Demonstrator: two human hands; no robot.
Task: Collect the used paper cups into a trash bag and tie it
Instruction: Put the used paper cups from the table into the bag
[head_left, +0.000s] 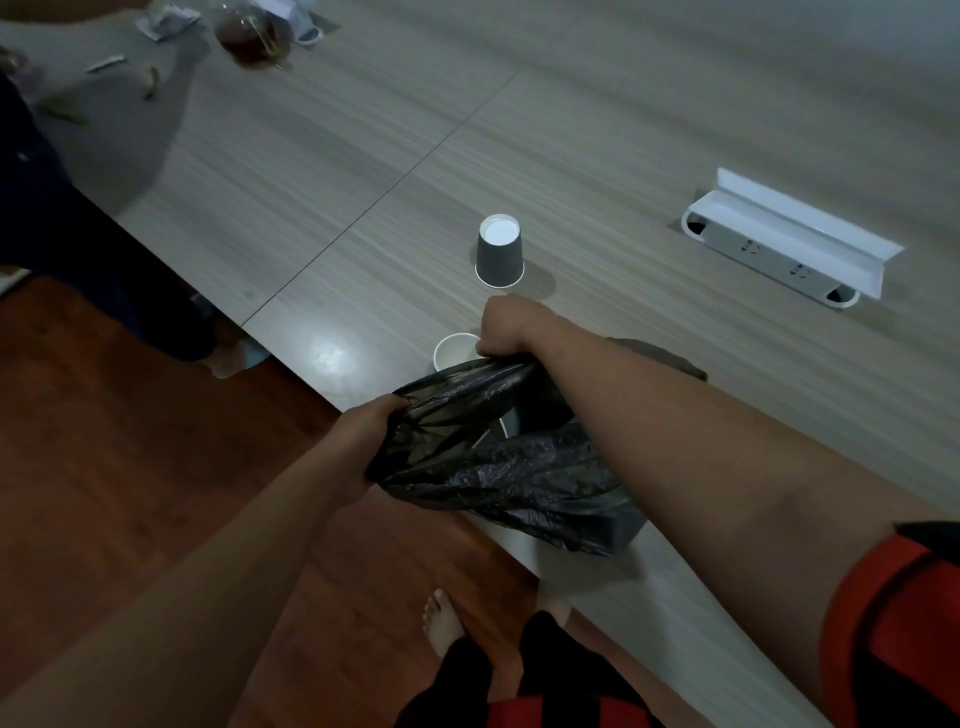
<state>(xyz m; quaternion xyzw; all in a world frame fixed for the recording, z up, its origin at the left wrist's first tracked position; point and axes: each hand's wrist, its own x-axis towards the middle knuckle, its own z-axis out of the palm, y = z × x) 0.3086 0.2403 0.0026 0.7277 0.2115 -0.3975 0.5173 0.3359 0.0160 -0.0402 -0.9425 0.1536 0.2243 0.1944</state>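
Grey table (623, 156) over wood floor. Both hands clench bag (509, 467) rim at table edge: left hand (363, 441), right hand (506, 327). Upright cup (454, 351) beside right hand; inverted cup (500, 258) just beyond.

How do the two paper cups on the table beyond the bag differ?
The grey cup stands upside down, base up, in full view; the white cup sits mouth up, partly hidden by the right hand. The grey cup is farther from the trash bag. Both rest on the table.
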